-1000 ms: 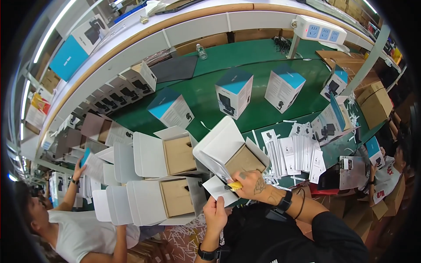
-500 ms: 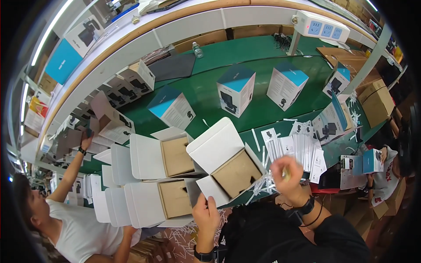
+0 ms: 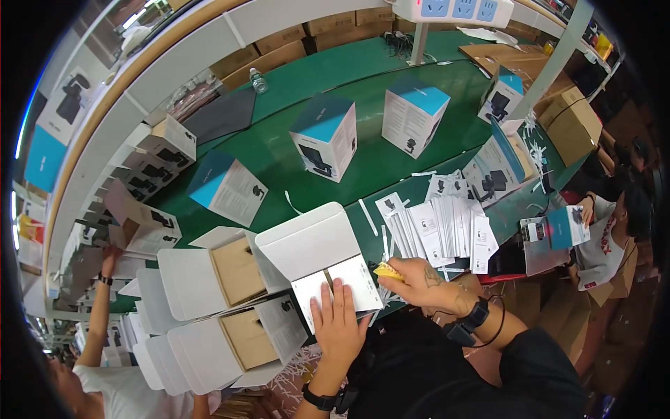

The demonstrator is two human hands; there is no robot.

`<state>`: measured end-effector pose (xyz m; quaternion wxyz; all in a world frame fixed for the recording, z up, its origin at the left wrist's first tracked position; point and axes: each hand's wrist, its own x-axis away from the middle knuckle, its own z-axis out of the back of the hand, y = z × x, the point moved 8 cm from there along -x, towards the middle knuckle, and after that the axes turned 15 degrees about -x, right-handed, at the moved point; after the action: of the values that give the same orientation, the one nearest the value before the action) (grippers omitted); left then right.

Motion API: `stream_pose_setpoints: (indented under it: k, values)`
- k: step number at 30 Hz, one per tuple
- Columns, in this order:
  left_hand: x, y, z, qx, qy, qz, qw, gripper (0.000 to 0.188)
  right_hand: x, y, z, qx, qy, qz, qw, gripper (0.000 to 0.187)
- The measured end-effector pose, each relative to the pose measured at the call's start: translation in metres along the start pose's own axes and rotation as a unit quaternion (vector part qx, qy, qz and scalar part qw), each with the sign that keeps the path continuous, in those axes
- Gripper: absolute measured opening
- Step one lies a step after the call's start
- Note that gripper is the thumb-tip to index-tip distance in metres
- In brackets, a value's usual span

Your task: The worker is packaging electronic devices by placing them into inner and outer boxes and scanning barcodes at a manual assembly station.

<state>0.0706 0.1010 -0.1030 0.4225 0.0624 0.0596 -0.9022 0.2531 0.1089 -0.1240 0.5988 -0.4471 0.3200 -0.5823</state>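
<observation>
An open white box (image 3: 305, 241) stands in front of me, its big lid raised at the back. Its white side flaps (image 3: 347, 276) are folded inward and cover the inside. Flat across these flaps lies my left hand (image 3: 338, 321), fingers stretched out and holding nothing. My right hand (image 3: 419, 281) is closed round a small yellow tool (image 3: 389, 271) with a dark tip, just right of the box; its exact kind is unclear. Directly left of the box are two rows of open white boxes (image 3: 199, 288) with brown cardboard inside.
Loose white printed slips (image 3: 447, 230) are heaped on the green table (image 3: 279, 174) at right. Closed blue-and-white boxes (image 3: 324, 136) stand farther back. A co-worker's arm (image 3: 99, 314) reaches in at far left; another person (image 3: 607, 244) sits at right. A power strip (image 3: 453, 10) hangs above.
The box's side flaps have folded inward over its brown interior. My left hand has moved from its near left flap onto them. My right hand has come down beside the box.
</observation>
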Motion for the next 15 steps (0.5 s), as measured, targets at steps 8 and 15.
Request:
stream_pose_setpoints:
  k: [8,15]
  values:
    - [0.002,-0.006,0.003,0.001,0.070,0.006,0.998,0.070,0.000,-0.025,0.012,0.097,-0.035,0.067,0.992,0.040]
    - [0.003,-0.005,0.003,-0.026,0.092,0.003,0.995,0.066,-0.006,-0.021,0.015,0.085,-0.035,0.077,0.993,0.031]
